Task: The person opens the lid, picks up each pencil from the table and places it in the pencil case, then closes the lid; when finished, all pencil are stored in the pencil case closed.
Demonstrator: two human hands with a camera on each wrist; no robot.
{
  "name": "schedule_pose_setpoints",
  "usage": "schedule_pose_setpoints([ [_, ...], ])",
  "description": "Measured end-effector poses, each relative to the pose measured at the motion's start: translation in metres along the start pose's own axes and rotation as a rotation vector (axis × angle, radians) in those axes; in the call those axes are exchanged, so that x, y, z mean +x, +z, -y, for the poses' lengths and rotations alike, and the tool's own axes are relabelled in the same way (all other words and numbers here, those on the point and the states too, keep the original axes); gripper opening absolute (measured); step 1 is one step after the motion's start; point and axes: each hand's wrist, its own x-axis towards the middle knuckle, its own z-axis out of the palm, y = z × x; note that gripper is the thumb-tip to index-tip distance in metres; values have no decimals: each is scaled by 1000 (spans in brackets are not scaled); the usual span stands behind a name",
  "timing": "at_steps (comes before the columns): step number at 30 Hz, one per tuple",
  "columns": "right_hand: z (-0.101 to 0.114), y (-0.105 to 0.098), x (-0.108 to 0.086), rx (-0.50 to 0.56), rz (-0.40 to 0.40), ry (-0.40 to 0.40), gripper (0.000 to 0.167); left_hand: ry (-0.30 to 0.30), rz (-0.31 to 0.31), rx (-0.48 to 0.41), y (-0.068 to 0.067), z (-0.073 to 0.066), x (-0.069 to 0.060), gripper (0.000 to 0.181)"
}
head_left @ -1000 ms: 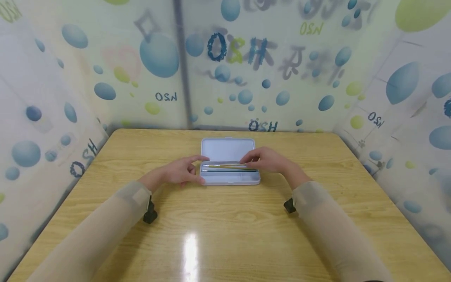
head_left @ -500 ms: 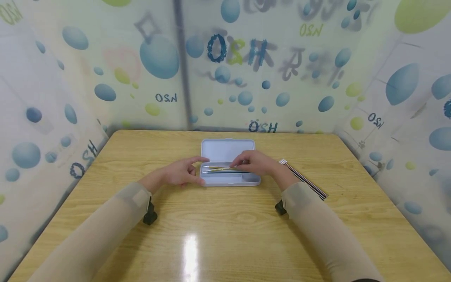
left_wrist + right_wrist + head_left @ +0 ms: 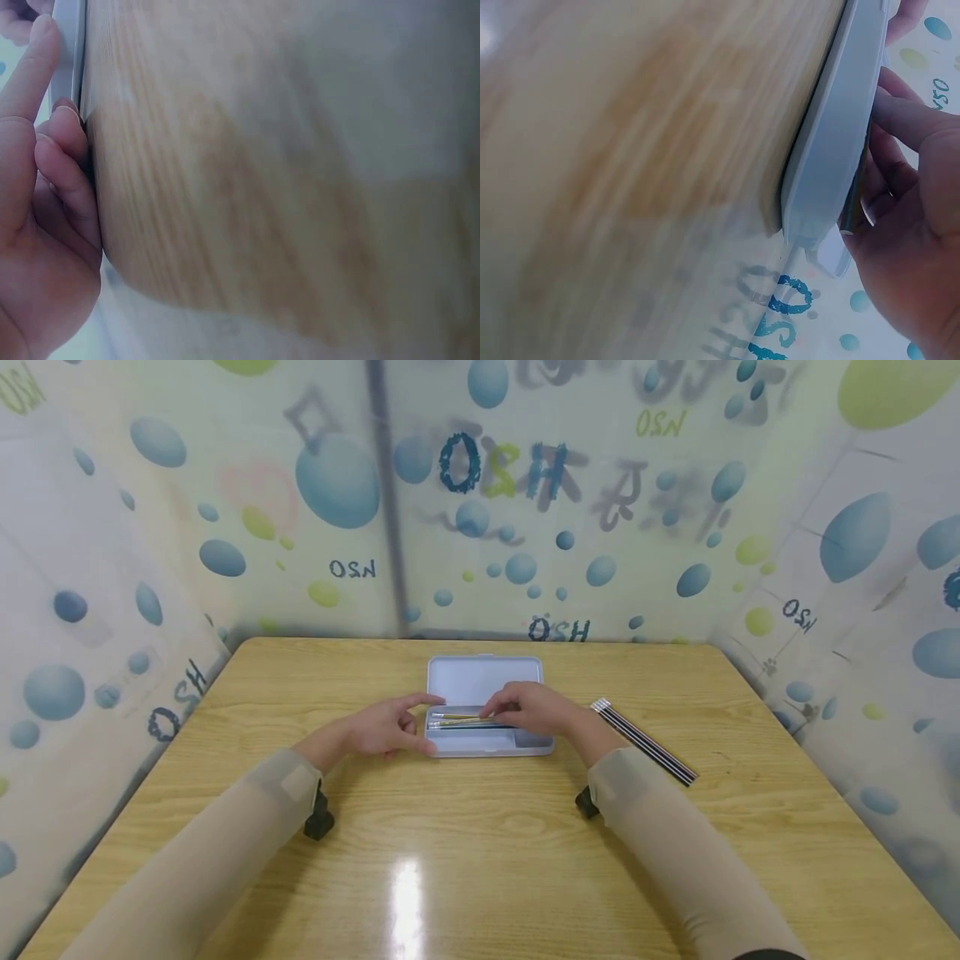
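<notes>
A pale blue-white pencil case (image 3: 472, 744) lies on the wooden table, its lid (image 3: 480, 677) folded back. At its left end my left hand (image 3: 381, 727) grips it, thumb at the near corner and index finger at the far one. The thumb also shows along the case wall (image 3: 69, 45) in the left wrist view. My right hand (image 3: 534, 707) is over the case and pinches a yellow pencil (image 3: 459, 722), whose right part the hand hides. Other pencils lie in the long compartment. In the right wrist view, pencil ends (image 3: 853, 214) show beneath the palm.
Several dark striped pencils (image 3: 645, 743) lie side by side on the table (image 3: 480, 843), slanting beside my right forearm. Printed curtains or walls (image 3: 480, 577) stand close behind the table and at both sides.
My right hand has moved left over the case with the yellow pencil, and its forearm has uncovered the striped pencils on the table. The left hand stays in place.
</notes>
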Motion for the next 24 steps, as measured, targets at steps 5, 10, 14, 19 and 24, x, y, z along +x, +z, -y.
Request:
schedule_pose_setpoints([
  [5, 1, 0, 1, 2, -4, 8, 22, -1, -4, -3, 0, -1, 0, 88],
  [10, -3, 1, 0, 3, -15, 21, 22, 4, -2, -6, 1, -1, 0, 88],
  [14, -7, -1, -3, 16, -32, 29, 22, -2, -1, -10, 1, 0, 1, 89],
  [19, -10, -7, -12, 73, -50, 44, 23, -1, 0, -8, 1, 0, 0, 89],
  [24, -16, -12, -20, 100, -63, 43, 25, 2, -2, -11, 1, 1, 0, 89],
])
